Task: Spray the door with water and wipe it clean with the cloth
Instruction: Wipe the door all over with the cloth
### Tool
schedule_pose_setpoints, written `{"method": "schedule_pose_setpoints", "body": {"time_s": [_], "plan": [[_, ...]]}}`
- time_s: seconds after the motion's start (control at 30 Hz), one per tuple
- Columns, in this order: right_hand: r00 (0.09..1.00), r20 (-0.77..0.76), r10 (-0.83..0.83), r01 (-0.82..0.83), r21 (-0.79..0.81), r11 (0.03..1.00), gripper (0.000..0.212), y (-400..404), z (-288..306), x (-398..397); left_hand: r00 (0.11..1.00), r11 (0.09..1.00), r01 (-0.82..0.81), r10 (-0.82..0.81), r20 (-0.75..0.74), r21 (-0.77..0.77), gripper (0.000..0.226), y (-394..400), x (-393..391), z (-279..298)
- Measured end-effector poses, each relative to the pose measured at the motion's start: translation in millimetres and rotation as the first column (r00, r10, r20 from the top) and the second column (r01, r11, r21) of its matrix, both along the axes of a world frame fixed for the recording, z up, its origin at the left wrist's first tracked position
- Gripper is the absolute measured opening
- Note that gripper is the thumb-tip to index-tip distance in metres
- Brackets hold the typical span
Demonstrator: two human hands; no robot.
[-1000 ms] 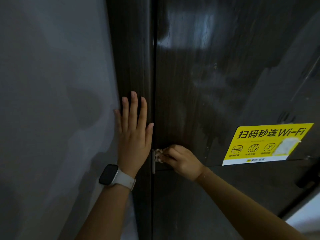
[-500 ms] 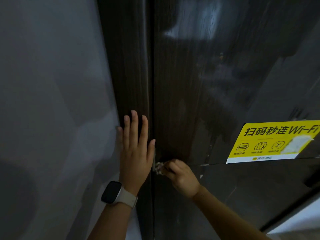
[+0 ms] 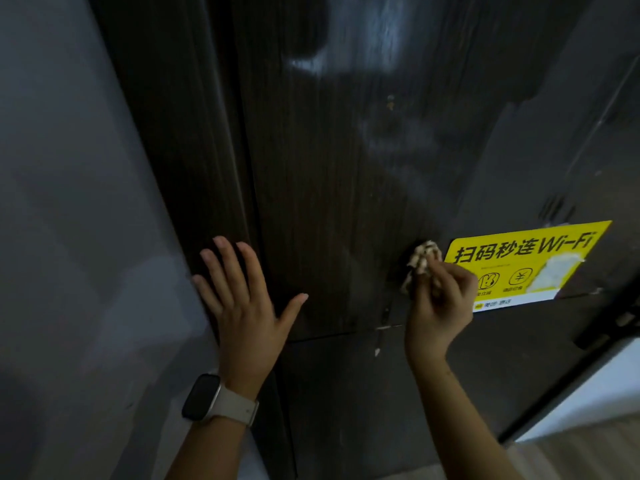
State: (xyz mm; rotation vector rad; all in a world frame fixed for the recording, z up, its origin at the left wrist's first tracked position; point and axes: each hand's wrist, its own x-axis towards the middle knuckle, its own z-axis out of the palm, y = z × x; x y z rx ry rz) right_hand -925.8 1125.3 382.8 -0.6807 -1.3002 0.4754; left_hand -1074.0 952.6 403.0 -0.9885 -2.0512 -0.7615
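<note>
A dark wood-grain door (image 3: pixel 339 174) fills the middle of the head view, glossy with streaks. My right hand (image 3: pixel 440 306) is shut on a small bunched, pale patterned cloth (image 3: pixel 423 259) and presses it against the door, right at the left edge of a yellow Wi-Fi sticker (image 3: pixel 526 258). My left hand (image 3: pixel 242 299) lies flat with fingers spread on the dark door frame (image 3: pixel 194 150) beside the door's left edge; a watch sits on its wrist. No spray bottle is in view.
A grey wall (image 3: pixel 69 237) runs along the left of the frame. A dark handle part (image 3: pixel 623 320) shows at the right edge below the sticker. Pale floor (image 3: pixel 595 445) lies at the bottom right.
My right hand has carried the cloth from the door's left edge, by the frame, rightward and up to the sticker. My left hand stays flat on the frame.
</note>
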Motion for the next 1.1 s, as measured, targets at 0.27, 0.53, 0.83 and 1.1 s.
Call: {"method": "schedule_pose_setpoints", "body": {"time_s": [0.27,0.53,0.83,1.1], "plan": [[0.938,0.204,0.279,-0.293,0.042,0.955,0.029,-73.6,-40.6,-47.5,1.0,1.0,-0.003,0.004,-0.022,0.024,0.121,1.6,-0.5,0.5],[1.0,-0.003,-0.023,0.022,-0.127,0.992,0.017,-8.5,-31.6,0.3,0.999,0.999,-0.038,0.038,-0.008,0.006,0.123,3.0,1.1,1.0],[0.932,0.111,0.346,-0.329,-0.146,0.933,0.022,-96.3,-64.7,-54.6,1.0,0.999,-0.014,0.015,-0.02,0.034,0.125,3.7,1.6,2.8],[0.999,-0.053,-0.001,-0.016,-0.323,0.946,0.03,-9.6,-78.4,9.1,1.0,0.999,-0.022,0.023,-0.008,0.035,0.124,3.2,2.3,1.7]]}}
